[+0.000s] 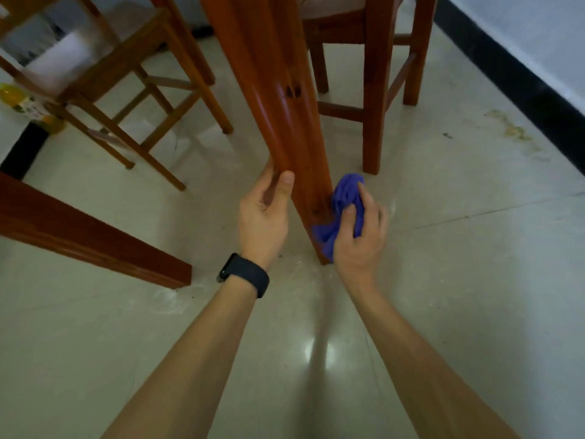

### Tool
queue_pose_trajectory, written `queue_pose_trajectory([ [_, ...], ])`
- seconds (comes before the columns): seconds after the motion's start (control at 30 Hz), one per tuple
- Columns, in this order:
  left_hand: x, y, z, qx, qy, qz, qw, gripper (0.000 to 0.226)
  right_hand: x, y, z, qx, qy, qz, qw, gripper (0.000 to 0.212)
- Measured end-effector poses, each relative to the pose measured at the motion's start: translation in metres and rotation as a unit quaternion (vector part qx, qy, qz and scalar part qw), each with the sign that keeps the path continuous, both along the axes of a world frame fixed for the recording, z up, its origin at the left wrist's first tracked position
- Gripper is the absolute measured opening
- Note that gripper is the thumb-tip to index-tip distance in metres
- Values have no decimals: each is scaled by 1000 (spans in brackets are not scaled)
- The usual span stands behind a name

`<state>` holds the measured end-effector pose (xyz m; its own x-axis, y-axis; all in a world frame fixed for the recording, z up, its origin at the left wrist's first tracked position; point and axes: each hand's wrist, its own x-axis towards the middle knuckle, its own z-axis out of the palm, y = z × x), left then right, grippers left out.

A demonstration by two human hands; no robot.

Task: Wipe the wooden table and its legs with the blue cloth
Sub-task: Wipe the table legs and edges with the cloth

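gripping the lower part of the wooden counter leg (285, 122) with the left hand (262, 213), thumb on the near face, fingers curled round the far edge. clutching the bunched blue cloth (345, 198) in the right hand (361, 242), pressed against the right side of the same leg just above the tiled floor (443, 280). wearing a black wristband (245, 275) on the left wrist. noted just behind the leg: a wooden chair (376, 90).

No words or numbers can be read here. The yellow bottle (11, 93) at the far left has a label (30, 108) with little colored marks on it, but it is too blurry to read. The black wrist band (250, 275) has no letters that can be made out.
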<state>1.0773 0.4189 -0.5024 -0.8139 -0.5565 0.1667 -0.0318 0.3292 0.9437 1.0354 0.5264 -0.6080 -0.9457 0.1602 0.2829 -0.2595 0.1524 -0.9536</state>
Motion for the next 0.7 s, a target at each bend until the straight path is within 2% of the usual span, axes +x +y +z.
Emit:
queue_pose_trajectory([
  [0.07,1,-6,3,20,-3,-16,1000,49,14,-14,16,24,91,4,996,42],
  [0.1,1,-9,5,30,-5,-24,999,48,19,-17,10,48,88,18,995,43],
  [0.13,1,-10,7,39,-9,-29,999,48,22,-15,-1,69,51,34,996,43],
  [0.17,2,-10,9,47,-13,-32,998,48,24,-8,-16,87,-32,63,994,42],
  [0.2,3,-9,12,53,-18,-36,998,49,24,3,-33,113,-145,108,977,40],
  [0.23,5,-8,13,58,-21,-42,997,49,26,17,-49,158,-253,153,942,36],
  [0.27,6,-8,14,61,-22,-47,997,49,29,30,-63,218,-309,175,909,33],
  [0.3,7,-9,14,63,-20,-52,996,49,32,41,-72,264,-319,165,895,31],
  [0.37,6,-14,14,60,-13,-62,996,49,35,44,-71,267,-255,107,923,35],
  [0.43,4,-19,12,56,-15,-68,996,49,37,29,-51,194,-158,65,966,38],
  [0.53,2,-21,7,65,-14,-50,997,48,31,3,-19,114,-56,29,991,36],
  [0.63,3,-24,5,81,-16,-45,996,47,21,-8,-31,151,-87,48,984,37],
  [0.7,3,-26,6,84,-23,-50,995,47,18,-1,-61,233,-179,90,951,37],
])
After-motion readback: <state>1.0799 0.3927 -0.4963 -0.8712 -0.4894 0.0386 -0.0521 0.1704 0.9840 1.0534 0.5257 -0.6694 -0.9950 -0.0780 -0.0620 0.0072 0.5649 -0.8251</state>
